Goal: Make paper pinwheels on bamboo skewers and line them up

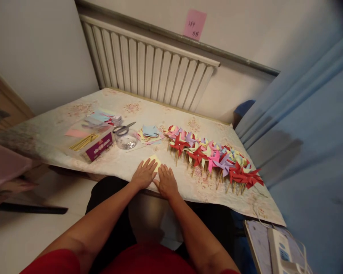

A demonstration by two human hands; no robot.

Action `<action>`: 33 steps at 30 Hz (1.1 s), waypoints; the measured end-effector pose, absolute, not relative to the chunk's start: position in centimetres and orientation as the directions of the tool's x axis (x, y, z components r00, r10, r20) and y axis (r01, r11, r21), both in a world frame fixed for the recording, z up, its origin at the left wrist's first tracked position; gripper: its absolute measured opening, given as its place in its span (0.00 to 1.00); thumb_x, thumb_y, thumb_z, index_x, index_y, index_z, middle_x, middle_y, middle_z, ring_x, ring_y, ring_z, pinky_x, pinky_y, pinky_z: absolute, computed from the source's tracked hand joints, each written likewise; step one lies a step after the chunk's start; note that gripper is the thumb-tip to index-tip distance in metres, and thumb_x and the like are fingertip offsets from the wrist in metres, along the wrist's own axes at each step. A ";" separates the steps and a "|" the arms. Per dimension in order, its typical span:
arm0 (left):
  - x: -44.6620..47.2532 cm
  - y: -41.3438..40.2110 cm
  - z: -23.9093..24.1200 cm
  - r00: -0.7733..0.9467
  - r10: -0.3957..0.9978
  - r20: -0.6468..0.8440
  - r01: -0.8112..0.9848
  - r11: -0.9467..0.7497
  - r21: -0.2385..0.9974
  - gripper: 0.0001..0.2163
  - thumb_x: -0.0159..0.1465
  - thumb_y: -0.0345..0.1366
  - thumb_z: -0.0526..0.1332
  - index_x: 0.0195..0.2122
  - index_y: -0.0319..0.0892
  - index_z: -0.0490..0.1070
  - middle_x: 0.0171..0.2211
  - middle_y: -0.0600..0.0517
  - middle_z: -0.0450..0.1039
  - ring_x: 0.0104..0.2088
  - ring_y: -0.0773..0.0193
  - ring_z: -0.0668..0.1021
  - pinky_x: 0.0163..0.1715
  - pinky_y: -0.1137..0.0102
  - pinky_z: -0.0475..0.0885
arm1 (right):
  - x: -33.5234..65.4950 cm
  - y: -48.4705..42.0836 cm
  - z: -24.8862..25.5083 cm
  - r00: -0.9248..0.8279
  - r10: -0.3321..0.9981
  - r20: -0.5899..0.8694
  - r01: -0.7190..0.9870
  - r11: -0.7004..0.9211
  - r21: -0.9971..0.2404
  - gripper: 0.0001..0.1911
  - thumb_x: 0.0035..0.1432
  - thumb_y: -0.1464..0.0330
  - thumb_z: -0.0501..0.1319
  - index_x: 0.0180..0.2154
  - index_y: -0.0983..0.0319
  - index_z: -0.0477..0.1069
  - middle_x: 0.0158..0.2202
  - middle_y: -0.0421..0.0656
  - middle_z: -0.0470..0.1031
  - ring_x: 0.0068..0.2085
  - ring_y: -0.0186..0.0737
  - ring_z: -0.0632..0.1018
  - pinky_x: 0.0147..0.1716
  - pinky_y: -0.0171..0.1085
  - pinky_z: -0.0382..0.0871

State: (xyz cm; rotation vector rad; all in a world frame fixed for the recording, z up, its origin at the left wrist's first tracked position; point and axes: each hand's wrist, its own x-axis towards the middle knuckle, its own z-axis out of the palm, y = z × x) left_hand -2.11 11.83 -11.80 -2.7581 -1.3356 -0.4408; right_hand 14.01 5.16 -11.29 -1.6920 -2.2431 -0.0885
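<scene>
A yellow paper square [154,159] lies on the table near its front edge, partly hidden under my hands. My left hand [144,174] rests flat on its left side, fingers stretched out. On its right side my right hand [167,182] lies flat too, fingers extended, with the thumbs close together. Just beyond the paper is a small stack of cut coloured papers [150,131], a blue piece on top. To the right stand rows of finished paper pinwheels [198,155] on thin sticks, in red, pink, purple and yellow.
Left of my hands are a clear round dish [129,142] of small shiny pieces, scissors [122,129] across its rim, and a purple-labelled box [100,145] with thin sticks [84,141]. More coloured paper [101,116] lies behind. A radiator [148,64] lines the wall; a blue curtain [308,114] hangs right.
</scene>
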 end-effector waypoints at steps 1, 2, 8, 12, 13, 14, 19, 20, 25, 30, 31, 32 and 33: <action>-2.2 11.7 -11.9 0.588 0.759 0.281 0.773 -0.629 0.083 0.24 0.69 0.41 0.49 0.65 0.44 0.61 0.67 0.47 0.59 0.67 0.49 0.58 0.64 0.50 0.54 | 14.0 5.2 -11.3 -0.241 0.925 0.293 0.945 0.292 -0.147 0.34 0.66 0.53 0.54 0.64 0.70 0.57 0.67 0.57 0.56 0.69 0.52 0.55 0.66 0.54 0.47; -2.3 11.5 -11.9 0.587 0.757 0.289 0.772 -0.630 0.085 0.23 0.69 0.40 0.49 0.64 0.44 0.62 0.66 0.47 0.59 0.67 0.49 0.59 0.63 0.50 0.54 | 14.0 5.2 -11.3 -0.241 0.926 0.289 0.945 0.292 -0.147 0.34 0.66 0.53 0.54 0.64 0.70 0.57 0.67 0.57 0.56 0.69 0.52 0.55 0.66 0.54 0.47; -2.6 10.6 -11.7 0.576 0.756 0.312 0.771 -0.629 0.099 0.22 0.69 0.41 0.49 0.64 0.46 0.63 0.66 0.48 0.61 0.67 0.50 0.60 0.63 0.50 0.55 | 14.0 5.1 -11.2 -0.243 0.926 0.289 0.946 0.293 -0.142 0.35 0.66 0.53 0.54 0.64 0.70 0.57 0.68 0.57 0.55 0.69 0.52 0.55 0.66 0.53 0.46; -2.9 10.2 -11.8 0.572 0.753 0.323 0.773 -0.627 0.092 0.22 0.69 0.41 0.49 0.64 0.46 0.63 0.66 0.48 0.61 0.67 0.51 0.60 0.64 0.51 0.55 | 14.1 5.0 -11.2 -0.247 0.923 0.296 0.944 0.298 -0.140 0.34 0.66 0.54 0.54 0.64 0.70 0.57 0.67 0.57 0.56 0.69 0.52 0.55 0.66 0.54 0.48; -3.0 10.1 -11.9 0.572 0.751 0.329 0.773 -0.628 0.088 0.22 0.69 0.41 0.49 0.64 0.46 0.63 0.66 0.48 0.61 0.67 0.51 0.60 0.64 0.51 0.55 | 14.1 5.0 -11.2 -0.247 0.922 0.299 0.944 0.299 -0.139 0.34 0.66 0.54 0.54 0.64 0.69 0.57 0.67 0.57 0.56 0.69 0.52 0.55 0.66 0.54 0.48; -3.1 10.0 -11.9 0.572 0.749 0.335 0.774 -0.628 0.084 0.22 0.69 0.41 0.49 0.64 0.46 0.63 0.65 0.48 0.61 0.67 0.51 0.60 0.64 0.51 0.55 | 14.1 5.0 -11.3 -0.248 0.921 0.301 0.944 0.300 -0.139 0.34 0.66 0.54 0.54 0.64 0.70 0.57 0.67 0.57 0.56 0.69 0.52 0.55 0.66 0.54 0.48; -3.5 9.4 -11.9 0.573 0.740 0.352 0.774 -0.629 0.064 0.22 0.70 0.41 0.48 0.63 0.46 0.63 0.65 0.48 0.62 0.66 0.51 0.61 0.63 0.51 0.56 | 14.1 4.9 -11.2 -0.248 0.921 0.300 0.944 0.299 -0.138 0.34 0.66 0.53 0.53 0.64 0.70 0.57 0.67 0.57 0.56 0.69 0.52 0.55 0.66 0.54 0.48; -3.6 9.2 -11.8 0.573 0.740 0.353 0.775 -0.629 0.063 0.22 0.70 0.41 0.48 0.63 0.46 0.63 0.65 0.48 0.62 0.66 0.51 0.61 0.63 0.51 0.56 | 14.1 4.9 -11.2 -0.249 0.921 0.299 0.944 0.299 -0.138 0.34 0.66 0.53 0.53 0.64 0.70 0.57 0.67 0.57 0.56 0.69 0.52 0.55 0.66 0.54 0.48; -4.1 8.6 -11.6 0.570 0.737 0.364 0.772 -0.632 0.071 0.21 0.70 0.40 0.49 0.63 0.46 0.63 0.65 0.48 0.63 0.66 0.52 0.61 0.63 0.51 0.56 | 14.1 4.8 -11.1 -0.243 0.924 0.294 0.946 0.293 -0.140 0.34 0.67 0.52 0.52 0.64 0.70 0.58 0.67 0.58 0.56 0.69 0.52 0.55 0.66 0.54 0.47; -4.4 8.3 -11.9 0.536 0.754 0.379 0.782 -0.613 0.112 0.21 0.70 0.40 0.48 0.62 0.44 0.64 0.64 0.47 0.63 0.66 0.54 0.63 0.64 0.53 0.56 | 14.0 4.8 -11.0 -0.238 0.929 0.285 0.945 0.289 -0.153 0.34 0.67 0.53 0.51 0.63 0.71 0.58 0.67 0.58 0.56 0.69 0.53 0.55 0.66 0.54 0.46; -4.4 8.3 -12.0 0.526 0.759 0.383 0.785 -0.606 0.124 0.21 0.70 0.40 0.48 0.62 0.44 0.65 0.64 0.47 0.63 0.65 0.55 0.63 0.64 0.53 0.56 | 13.9 4.8 -11.0 -0.236 0.929 0.284 0.945 0.288 -0.157 0.34 0.67 0.53 0.52 0.63 0.71 0.58 0.67 0.58 0.56 0.69 0.53 0.55 0.66 0.54 0.47; -4.4 8.2 -12.1 0.516 0.765 0.386 0.788 -0.600 0.137 0.21 0.70 0.40 0.48 0.61 0.44 0.66 0.64 0.48 0.63 0.65 0.56 0.63 0.64 0.54 0.56 | 13.9 4.8 -11.0 -0.234 0.930 0.282 0.944 0.286 -0.162 0.34 0.67 0.53 0.52 0.63 0.71 0.58 0.67 0.58 0.56 0.69 0.53 0.55 0.66 0.54 0.47; -4.5 8.2 -12.1 0.504 0.771 0.390 0.791 -0.593 0.151 0.20 0.70 0.40 0.47 0.60 0.44 0.66 0.64 0.48 0.64 0.65 0.56 0.64 0.64 0.54 0.56 | 13.9 4.8 -10.9 -0.232 0.931 0.281 0.944 0.285 -0.167 0.34 0.67 0.53 0.52 0.63 0.71 0.59 0.67 0.58 0.56 0.69 0.53 0.55 0.66 0.54 0.47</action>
